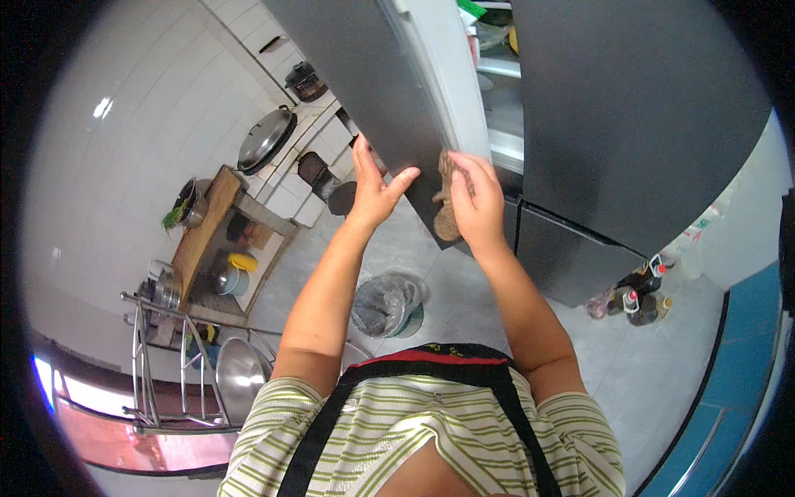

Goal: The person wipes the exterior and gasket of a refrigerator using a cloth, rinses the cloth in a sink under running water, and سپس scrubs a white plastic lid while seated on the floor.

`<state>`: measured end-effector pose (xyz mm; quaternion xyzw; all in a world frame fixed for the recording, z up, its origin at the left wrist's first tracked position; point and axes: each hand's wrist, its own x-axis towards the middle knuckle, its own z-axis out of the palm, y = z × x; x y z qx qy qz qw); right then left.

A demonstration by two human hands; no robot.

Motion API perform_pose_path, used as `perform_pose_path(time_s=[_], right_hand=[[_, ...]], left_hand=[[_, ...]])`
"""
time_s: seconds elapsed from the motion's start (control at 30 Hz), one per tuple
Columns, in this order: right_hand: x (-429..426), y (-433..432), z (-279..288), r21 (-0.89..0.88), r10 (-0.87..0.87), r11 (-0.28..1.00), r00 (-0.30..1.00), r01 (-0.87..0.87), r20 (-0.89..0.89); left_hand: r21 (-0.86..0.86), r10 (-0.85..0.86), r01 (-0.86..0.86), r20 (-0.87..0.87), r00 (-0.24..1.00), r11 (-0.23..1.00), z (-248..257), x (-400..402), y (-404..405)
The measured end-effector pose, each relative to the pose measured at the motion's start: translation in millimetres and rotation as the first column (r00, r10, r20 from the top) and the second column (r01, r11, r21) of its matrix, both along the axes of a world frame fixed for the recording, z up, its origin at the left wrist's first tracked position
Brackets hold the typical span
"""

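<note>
A dark grey refrigerator door (385,81) stands ajar in front of me, its pale inner edge turned to the right. My right hand (479,202) grips a brown cloth (448,223) against the lower part of this door, near its edge. My left hand (377,186) is at the door's other side, thumb and fingers spread, with nothing held; whether its fingertips touch the door I cannot tell. Past the gap, shelves hold bagged items. The other refrigerator door (621,112) is to the right.
A lined waste bin (386,305) stands on the floor below my hands. Bottles (646,298) stand beside the refrigerator at right. To the left are a wooden shelf unit (208,230), a tiled stove with a lidded wok (267,141), and a metal rack (186,366).
</note>
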<state>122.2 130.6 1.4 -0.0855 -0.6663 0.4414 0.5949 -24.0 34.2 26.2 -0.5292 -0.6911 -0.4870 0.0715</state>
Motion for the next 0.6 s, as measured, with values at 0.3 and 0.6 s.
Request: perform_pose_path(time_s=[0.3,0.6], right_hand=[[-7,-15,-83,0.075,-0.238,0.971,0.944,0.227,0.230],[21,8,-126,-0.570,0.422,0.805,0.831,-0.161,0.362]], left_hand=[[0.058,0.003,0.000,-0.044,0.999,0.998,-8,-1,-1],[0.151,0.067,-0.052,-0.095,0.993,0.987,-4,3,4]])
